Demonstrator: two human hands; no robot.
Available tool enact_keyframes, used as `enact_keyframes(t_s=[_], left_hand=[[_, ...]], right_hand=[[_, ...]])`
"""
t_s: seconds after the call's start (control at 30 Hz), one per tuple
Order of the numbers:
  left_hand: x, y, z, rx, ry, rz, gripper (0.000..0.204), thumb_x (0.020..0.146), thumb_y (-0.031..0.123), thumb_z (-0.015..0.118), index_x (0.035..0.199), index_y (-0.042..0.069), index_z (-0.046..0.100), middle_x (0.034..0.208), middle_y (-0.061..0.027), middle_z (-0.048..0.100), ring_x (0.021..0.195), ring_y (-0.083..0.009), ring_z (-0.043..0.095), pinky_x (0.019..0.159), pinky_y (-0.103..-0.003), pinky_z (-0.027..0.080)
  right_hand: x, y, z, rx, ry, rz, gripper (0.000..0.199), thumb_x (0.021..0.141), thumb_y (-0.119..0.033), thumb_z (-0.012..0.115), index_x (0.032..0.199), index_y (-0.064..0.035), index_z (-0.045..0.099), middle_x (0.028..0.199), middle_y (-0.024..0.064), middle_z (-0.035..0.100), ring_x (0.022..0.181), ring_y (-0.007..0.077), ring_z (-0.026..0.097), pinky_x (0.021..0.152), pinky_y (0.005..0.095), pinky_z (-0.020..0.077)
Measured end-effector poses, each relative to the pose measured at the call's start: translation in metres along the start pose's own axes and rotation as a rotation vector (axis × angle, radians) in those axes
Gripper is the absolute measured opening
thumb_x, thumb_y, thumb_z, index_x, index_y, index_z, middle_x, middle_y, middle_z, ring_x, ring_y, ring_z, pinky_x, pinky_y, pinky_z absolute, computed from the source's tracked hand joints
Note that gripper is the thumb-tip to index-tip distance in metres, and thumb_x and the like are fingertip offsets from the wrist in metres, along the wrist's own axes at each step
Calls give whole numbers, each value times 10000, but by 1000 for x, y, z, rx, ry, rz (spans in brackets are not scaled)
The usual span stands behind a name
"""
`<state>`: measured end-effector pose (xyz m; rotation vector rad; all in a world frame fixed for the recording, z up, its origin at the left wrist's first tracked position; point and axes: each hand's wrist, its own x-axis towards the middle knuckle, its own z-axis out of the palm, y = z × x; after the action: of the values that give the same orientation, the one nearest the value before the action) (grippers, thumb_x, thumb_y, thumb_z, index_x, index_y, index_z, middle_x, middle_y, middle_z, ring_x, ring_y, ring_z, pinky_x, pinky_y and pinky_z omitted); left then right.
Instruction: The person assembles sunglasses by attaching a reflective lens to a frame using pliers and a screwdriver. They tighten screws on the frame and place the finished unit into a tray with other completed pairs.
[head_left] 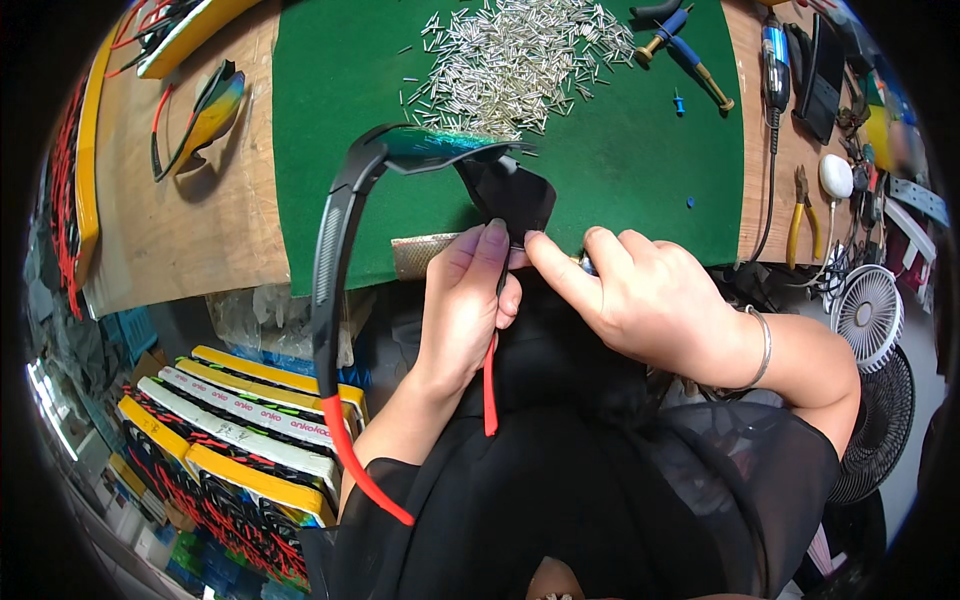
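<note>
My left hand (470, 300) is closed around a pair of wraparound sunglasses (345, 215), pinching the black temple close to its hinge. The glasses have a dark frame, a blue-green mirrored lens and red temple tips; one temple arcs out to the left, and the other hangs down below my fingers. My right hand (650, 285) is curled, its index fingertip touching the glasses by the hinge. A bit of shiny metal shows under its fingers, but most of what it holds is hidden. Beneath my left hand, a textured beige strip (415, 255) lies at the mat's near edge.
Small silvery pins (520, 65) lie heaped on the green mat (340, 80). Another pair of sunglasses (205, 120) rests left. A blue-handled tool (690, 60), a corded electric screwdriver (775, 70) and yellow-handled pliers (803, 215) lie right. Boxed glasses (240, 430) and a fan (866, 318) flank me.
</note>
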<state>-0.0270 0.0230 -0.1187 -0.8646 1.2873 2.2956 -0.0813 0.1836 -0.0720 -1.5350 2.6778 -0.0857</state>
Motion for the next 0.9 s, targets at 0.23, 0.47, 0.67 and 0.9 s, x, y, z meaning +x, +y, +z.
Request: enact_keyframes(t_s=[0.23, 0.47, 0.67, 0.9], left_hand=[[1, 2, 0, 0, -2, -9, 323, 938, 266, 432, 793, -9, 518, 647, -31, 526, 428, -41, 405, 360, -177, 308], [1, 2, 1, -7, 6, 14, 320, 937, 249, 436, 785, -14, 535, 665, -37, 545, 426, -43, 424, 352, -174, 312], [0, 3, 4, 89, 29, 48, 308, 953, 231, 379, 801, 9, 529, 483, 5, 422, 371, -39, 323, 351, -179, 242], [0, 2, 2, 117, 26, 60, 313, 958, 221, 360, 798, 11, 529, 482, -1, 423, 370, -42, 327, 357, -179, 252]], right_hand=[[0, 2, 5, 67, 41, -7, 338, 730, -152, 539, 1063, -100, 533, 613, 45, 457, 470, 131, 490, 367, 223, 402], [4, 2, 6, 120, 17, -3, 342, 731, -148, 536, 1063, -67, 520, 615, 59, 471, 471, 146, 513, 375, 239, 430], [6, 1, 7, 177, 10, 4, 347, 740, -149, 535, 1070, -44, 506, 622, 76, 487, 469, 166, 535, 387, 266, 459], [11, -1, 6, 182, 15, 4, 331, 742, -139, 541, 1051, -27, 505, 610, 88, 502, 464, 174, 550, 385, 271, 463]])
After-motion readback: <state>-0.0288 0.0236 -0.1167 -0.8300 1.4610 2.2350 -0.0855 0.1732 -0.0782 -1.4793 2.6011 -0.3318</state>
